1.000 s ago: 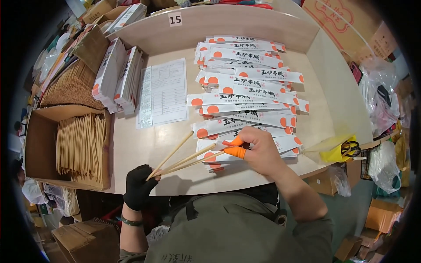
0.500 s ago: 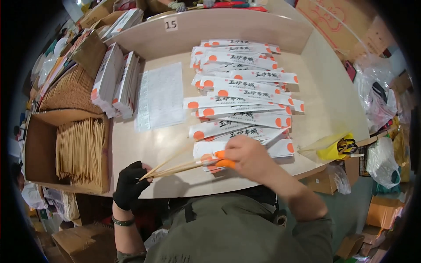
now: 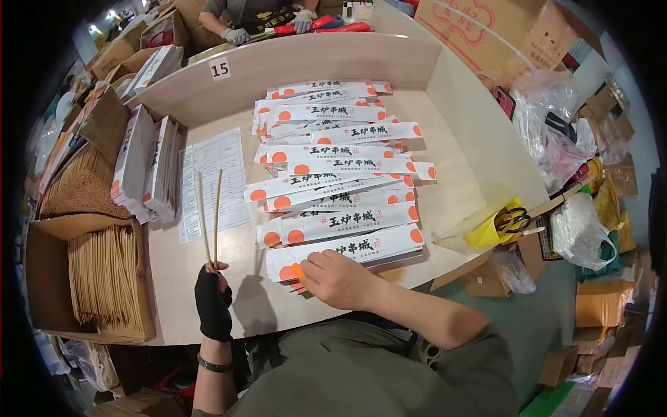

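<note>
My left hand (image 3: 213, 304), in a black glove with bare fingertips, is closed round a pair of thin wooden chopsticks (image 3: 216, 215). They point away from me, their far ends spread slightly apart. My right hand (image 3: 335, 279), with orange covers on fingertips, is at the left end of the nearest stack of white paper chopstick sleeves (image 3: 389, 243). Its fingers are bent together on the top sleeve; the palm side is hidden. More sleeves (image 3: 333, 169) with orange dots and black lettering lie in overlapping piles beyond it.
An open cardboard box (image 3: 144, 306) of chopsticks stands at the left. Behind it are bundled sleeves (image 3: 132, 163) and a printed sheet (image 3: 215, 187). Scissors (image 3: 512, 219) sit in a yellow holder (image 3: 486, 233) at the right edge. A co-worker's gloved hands (image 3: 236, 36) show beyond the far panel (image 3: 306, 59).
My left hand has turned the chopsticks from pointing right to pointing away from me. My right hand has come off the sticks and down onto the near sleeves. The view has shifted.
</note>
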A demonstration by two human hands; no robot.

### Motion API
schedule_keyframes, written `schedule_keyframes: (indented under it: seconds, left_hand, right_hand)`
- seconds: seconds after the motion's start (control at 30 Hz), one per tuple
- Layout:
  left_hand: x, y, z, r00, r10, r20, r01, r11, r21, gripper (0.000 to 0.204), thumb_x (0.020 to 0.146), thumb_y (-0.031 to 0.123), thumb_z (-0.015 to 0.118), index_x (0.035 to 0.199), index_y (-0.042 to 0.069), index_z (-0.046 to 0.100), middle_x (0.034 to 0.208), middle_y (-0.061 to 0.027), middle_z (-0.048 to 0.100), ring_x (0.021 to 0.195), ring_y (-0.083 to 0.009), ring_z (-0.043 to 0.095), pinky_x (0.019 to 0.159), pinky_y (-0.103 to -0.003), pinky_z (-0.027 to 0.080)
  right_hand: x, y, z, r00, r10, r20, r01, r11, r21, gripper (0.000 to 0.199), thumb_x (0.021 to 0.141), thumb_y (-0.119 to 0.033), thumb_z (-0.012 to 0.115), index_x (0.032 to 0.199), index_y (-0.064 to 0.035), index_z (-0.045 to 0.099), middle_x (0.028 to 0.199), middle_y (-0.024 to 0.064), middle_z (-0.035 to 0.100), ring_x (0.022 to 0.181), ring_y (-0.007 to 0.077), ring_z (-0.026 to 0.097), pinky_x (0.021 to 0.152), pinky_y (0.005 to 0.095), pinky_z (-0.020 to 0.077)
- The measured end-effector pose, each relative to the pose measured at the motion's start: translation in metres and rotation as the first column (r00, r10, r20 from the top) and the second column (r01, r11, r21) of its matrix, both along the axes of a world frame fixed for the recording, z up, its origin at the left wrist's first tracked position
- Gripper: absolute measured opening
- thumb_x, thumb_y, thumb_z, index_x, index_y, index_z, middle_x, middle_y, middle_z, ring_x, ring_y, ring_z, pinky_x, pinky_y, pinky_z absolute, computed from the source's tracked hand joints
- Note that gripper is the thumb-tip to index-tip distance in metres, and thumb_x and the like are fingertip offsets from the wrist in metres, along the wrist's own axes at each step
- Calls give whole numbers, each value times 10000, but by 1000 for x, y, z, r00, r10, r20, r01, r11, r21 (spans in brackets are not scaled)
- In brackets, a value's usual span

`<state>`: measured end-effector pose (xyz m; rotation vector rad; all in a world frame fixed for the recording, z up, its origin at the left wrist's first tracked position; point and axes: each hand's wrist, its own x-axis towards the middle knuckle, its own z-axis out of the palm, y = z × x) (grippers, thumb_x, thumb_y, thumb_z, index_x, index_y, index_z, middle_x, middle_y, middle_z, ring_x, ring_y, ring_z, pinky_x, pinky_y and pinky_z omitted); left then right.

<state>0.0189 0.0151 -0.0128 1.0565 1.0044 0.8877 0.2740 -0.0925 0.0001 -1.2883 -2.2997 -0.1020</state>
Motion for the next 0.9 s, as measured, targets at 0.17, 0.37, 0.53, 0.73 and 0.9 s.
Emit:
schedule_keyframes:
  seconds: [0.17, 0.37, 0.53, 0.73, 0.9]
  left_hand:
    - [-9, -14, -4, 983, -45, -179, 49, 999, 17, 298, 959, 284, 530, 1058, 9, 586, 621, 73, 384, 498, -22, 341, 446, -185, 256]
    - [-14, -25, 15, 901, -104, -422, 182, 972, 150, 292, 961, 232, 529, 1025, -25, 653, 606, 69, 428, 534, -17, 373, 500, -190, 289]
    - [-38, -28, 19, 913, -198, -357, 245, 965, 91, 267, 947, 221, 542, 973, -16, 662, 633, 56, 456, 565, -26, 403, 525, -190, 311]
    - [-60, -24, 29, 862, -288, -418, 384, 908, 166, 221, 910, 173, 570, 888, -23, 671, 681, 10, 525, 621, -62, 447, 566, -224, 360]
    - [-69, -12, 35, 838, -253, -483, 435, 844, 313, 160, 868, 117, 631, 876, -39, 666, 665, -62, 553, 631, -132, 500, 593, -273, 405]
  right_hand:
    - [1, -1, -7, 995, -19, -99, 32, 992, 122, 104, 757, -107, 603, 748, -50, 516, 731, 50, 468, 691, 199, 510, 609, 313, 421]
    - [4, -4, -5, 970, -88, -228, 98, 994, 37, 154, 695, -42, 687, 792, -17, 571, 847, 89, 569, 749, 254, 572, 637, 347, 472]
    - [6, 5, -1, 948, -120, -294, 117, 993, -29, 159, 717, -69, 732, 775, -10, 596, 776, 97, 557, 696, 257, 556, 577, 348, 460]
    - [12, 17, 35, 562, -506, -655, 105, 829, -550, 194, 763, -71, 768, 748, -9, 585, 697, 5, 444, 642, 103, 431, 585, 237, 371]
    - [18, 16, 42, 572, -488, -659, -12, 799, -602, 168, 757, -75, 780, 776, -9, 626, 729, -4, 497, 634, 71, 435, 579, 228, 376]
